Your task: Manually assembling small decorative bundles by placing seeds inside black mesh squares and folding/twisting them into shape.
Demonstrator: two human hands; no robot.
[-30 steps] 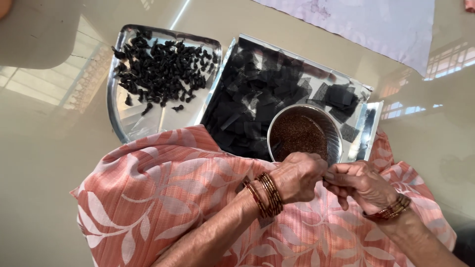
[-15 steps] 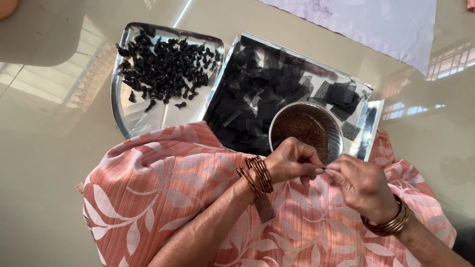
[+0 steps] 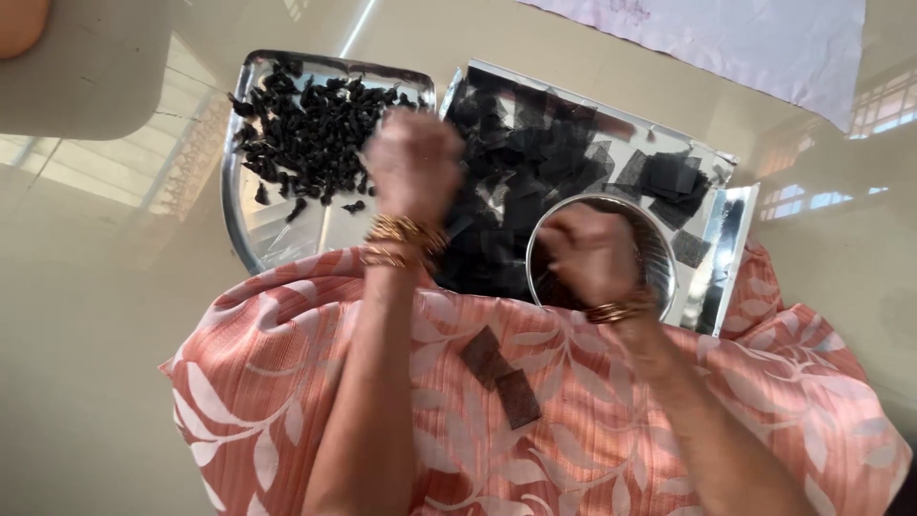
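Trays side by side at our lap's edge: left hand [image 3: 413,162], blurred, hovers between the left steel tray [image 3: 250,225] of dark rolled pieces [image 3: 310,134] and the right tray's black paper squares [image 3: 535,172] — we cannot tell its grip. Right hand [image 3: 587,253], curled but too blurred to judge, sits over the steel bowl [image 3: 659,263] — supplies all within reach; two stray squares [image 3: 501,377] lie on the pink cloth [image 3: 611,430].

the cloth over the lap [image 3: 573,430] is salmon pink with a white leaf and vine pattern, and two dark charcoal strips [image 3: 501,377] lie on it. the bangles [image 3: 401,239] on the wrists are gold. both trays are shiny silver: the left tray [image 3: 250,215] carries black rolled bits [image 3: 310,134], the right tray [image 3: 726,239] black squares [image 3: 535,162]. the steel bowl [image 3: 659,263] looks brown inside. the floor [image 3: 95,315] is glossy beige. a pale sheet [image 3: 726,38] is whitish lilac.
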